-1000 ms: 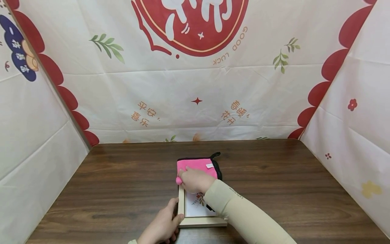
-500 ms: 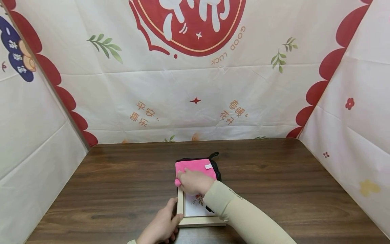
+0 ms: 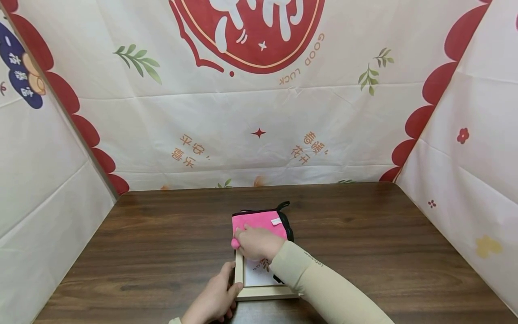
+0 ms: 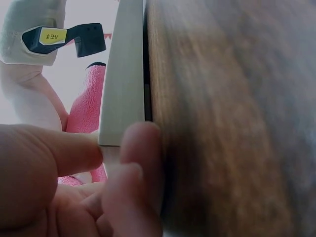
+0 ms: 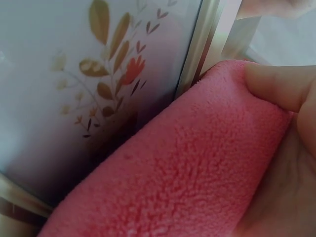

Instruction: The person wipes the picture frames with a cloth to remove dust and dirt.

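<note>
Slightly lower along the picture frame [image 3: 267, 294] than in the earliest head picture, the right hand [image 3: 259, 244] has crept toward the near end with the pink cloth [image 3: 263, 219]; the left hand [image 3: 213, 294] keeps its place, save for a small drift of the whole view.

Nearest, at bottom centre, the left hand grips the picture frame's near left corner, its thumb on the upper face; the sleeve [image 3: 323, 279] of the right arm crosses from lower right, hiding the near right corner; between them shows part of a white floral print [image 3: 255, 275].

Just beyond, the right hand holds the cloth, the right wrist view showing the thumb on its near edge and the palm behind; a pink fold sticks out at the left rail [image 3: 239, 270], and the cloth spreads away from the grip, up the view, to a white label [image 3: 276, 222] and black loop [image 3: 284, 205]; the right hand is the one at the cloth, the left well short of it; the rail runs away from the left hand toward that fold, though the far end is covered, so the long axis cannot be told.

Farther off, brown tabletop [image 3: 162, 243] reaches the printed backdrop [image 3: 226, 108].
</note>
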Tool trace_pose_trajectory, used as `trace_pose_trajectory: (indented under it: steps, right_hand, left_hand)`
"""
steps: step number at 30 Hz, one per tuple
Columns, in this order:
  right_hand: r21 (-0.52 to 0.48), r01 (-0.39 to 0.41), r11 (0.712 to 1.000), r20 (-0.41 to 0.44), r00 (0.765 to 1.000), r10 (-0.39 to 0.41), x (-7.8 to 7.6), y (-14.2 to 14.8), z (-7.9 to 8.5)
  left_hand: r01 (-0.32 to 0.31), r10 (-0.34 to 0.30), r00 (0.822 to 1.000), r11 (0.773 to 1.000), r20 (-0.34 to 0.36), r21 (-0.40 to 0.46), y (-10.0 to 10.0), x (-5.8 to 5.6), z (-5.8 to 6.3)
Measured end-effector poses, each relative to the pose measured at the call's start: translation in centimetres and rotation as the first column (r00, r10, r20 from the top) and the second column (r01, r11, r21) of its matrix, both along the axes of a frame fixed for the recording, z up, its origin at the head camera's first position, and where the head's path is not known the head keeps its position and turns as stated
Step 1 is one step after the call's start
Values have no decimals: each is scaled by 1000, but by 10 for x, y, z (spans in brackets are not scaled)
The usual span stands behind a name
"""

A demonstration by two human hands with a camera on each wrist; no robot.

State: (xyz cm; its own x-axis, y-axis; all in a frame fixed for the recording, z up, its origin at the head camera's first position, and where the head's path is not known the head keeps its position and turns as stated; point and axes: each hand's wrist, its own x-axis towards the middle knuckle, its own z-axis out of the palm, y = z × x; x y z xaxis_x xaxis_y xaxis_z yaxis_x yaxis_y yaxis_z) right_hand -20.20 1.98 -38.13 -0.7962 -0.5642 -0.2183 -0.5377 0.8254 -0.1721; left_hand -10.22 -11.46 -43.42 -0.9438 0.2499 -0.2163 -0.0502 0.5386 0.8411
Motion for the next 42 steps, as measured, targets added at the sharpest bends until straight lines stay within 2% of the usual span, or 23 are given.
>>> trace_pose_trajectory:
  steps: [21,31,42]
  right_hand:
    - [-8,-9,1000,-9,1000,9,8,1,-1]
    - [-7,-16,1000,-3,1000,16,13,2,4]
    - [-7,-37,999,-2,999,37,18,3,0]
  left_hand:
    - [12,-12,1000,1000,-11,22,0,1,0]
    - [13,-13,1000,1000,-22,28,1,0,1]
    - [10,-10,1000,1000,-24,24,1,1,1]
